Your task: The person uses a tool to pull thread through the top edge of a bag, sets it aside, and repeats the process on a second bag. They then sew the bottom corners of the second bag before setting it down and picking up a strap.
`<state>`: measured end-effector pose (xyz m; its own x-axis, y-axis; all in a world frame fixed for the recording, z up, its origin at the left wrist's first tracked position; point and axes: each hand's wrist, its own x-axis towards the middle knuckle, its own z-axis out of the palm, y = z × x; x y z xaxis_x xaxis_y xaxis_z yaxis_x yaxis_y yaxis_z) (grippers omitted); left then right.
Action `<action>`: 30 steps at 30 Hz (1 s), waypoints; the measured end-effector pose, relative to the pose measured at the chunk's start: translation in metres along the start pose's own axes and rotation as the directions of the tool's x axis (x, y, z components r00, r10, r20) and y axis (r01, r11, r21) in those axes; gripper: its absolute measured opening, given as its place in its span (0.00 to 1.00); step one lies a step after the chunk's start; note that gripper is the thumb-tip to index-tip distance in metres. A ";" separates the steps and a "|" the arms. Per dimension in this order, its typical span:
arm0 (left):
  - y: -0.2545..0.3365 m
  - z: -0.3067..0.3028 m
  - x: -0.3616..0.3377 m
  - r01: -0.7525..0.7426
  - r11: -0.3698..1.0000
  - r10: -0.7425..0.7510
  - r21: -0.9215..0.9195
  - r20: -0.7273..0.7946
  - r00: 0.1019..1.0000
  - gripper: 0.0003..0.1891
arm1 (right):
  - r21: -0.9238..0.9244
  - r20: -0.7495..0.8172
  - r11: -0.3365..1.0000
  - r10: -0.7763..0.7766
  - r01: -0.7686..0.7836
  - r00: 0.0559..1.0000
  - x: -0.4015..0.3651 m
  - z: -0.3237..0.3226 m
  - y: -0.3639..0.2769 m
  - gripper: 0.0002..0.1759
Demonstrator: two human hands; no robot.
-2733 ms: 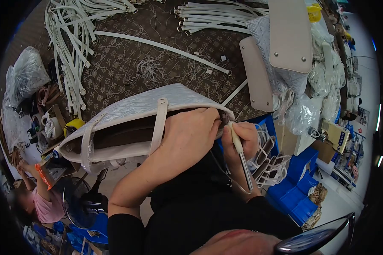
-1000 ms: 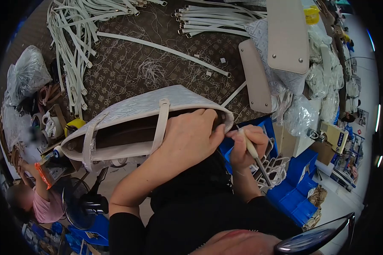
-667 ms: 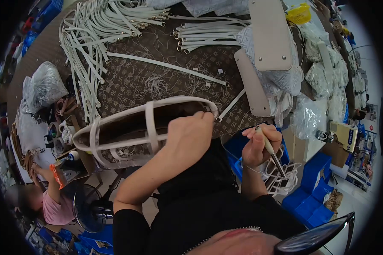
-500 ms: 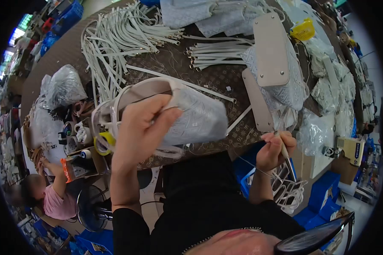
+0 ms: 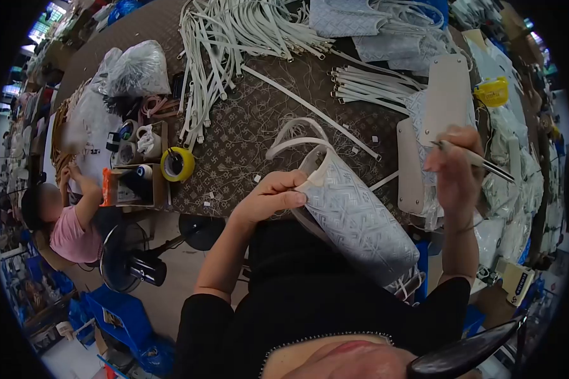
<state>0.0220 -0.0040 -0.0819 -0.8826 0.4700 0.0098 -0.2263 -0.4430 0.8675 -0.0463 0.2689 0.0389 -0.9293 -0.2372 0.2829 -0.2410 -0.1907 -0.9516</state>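
My left hand pinches the rim of a pale grey-blue handbag with an embossed lattice pattern, thumb outside and fingers at the opening. The bag tilts, its base toward my lap at the lower right, and its looped white handles stick up over the table. Raised to the right, my right hand is closed around a slim pen-like tool with a pale, silvery shaft. Behind that hand lies another bag with a studded beige base, beside a beige studded strip.
White straps with buckles are heaped at the back, and a smaller bundle lies to their right. Yellow tape stands by a box of supplies. A yellow basket sits right. A person in pink works at left.
The handbag has swung round, its base now down toward my lap. My right hand has risen with the tool from the table's edge to the studded bag. The view has shifted.
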 end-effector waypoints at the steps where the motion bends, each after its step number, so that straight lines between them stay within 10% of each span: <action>1: 0.002 0.000 -0.002 0.039 0.999 -0.039 0.000 0.009 0.999 0.11 | -0.034 0.035 0.998 0.062 -0.061 0.997 0.003 0.007 0.010 0.04; 8: 0.003 -0.001 -0.001 -0.219 0.975 0.220 0.033 -0.018 0.975 0.14 | 0.302 0.284 0.865 0.321 -0.402 0.904 0.011 0.053 0.074 0.05; 16: 0.017 0.004 -0.009 -0.015 0.995 0.046 0.094 -0.339 0.940 0.17 | 0.349 0.397 0.805 0.335 -0.479 0.854 0.021 0.074 0.104 0.04; 18: 0.028 0.016 -0.010 0.000 0.897 0.238 0.443 -0.483 0.843 0.16 | 0.377 0.393 0.767 0.375 -0.519 0.840 0.018 0.074 0.102 0.06; 23: 0.067 0.021 -0.021 0.110 0.586 0.387 0.802 -0.397 0.832 0.13 | 0.288 0.373 0.827 0.367 -0.482 0.852 0.012 0.081 0.101 0.05; 30: 0.081 0.029 -0.023 0.170 0.547 0.393 0.820 -0.431 0.812 0.11 | 0.174 0.377 0.864 0.384 -0.472 0.843 0.016 0.090 0.088 0.03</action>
<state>0.0357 -0.0281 0.0028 -0.9834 -0.1217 0.1348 0.0637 0.4639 0.8836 -0.0577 0.1624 -0.0298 -0.7705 -0.6322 -0.0822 0.2790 -0.2185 -0.9351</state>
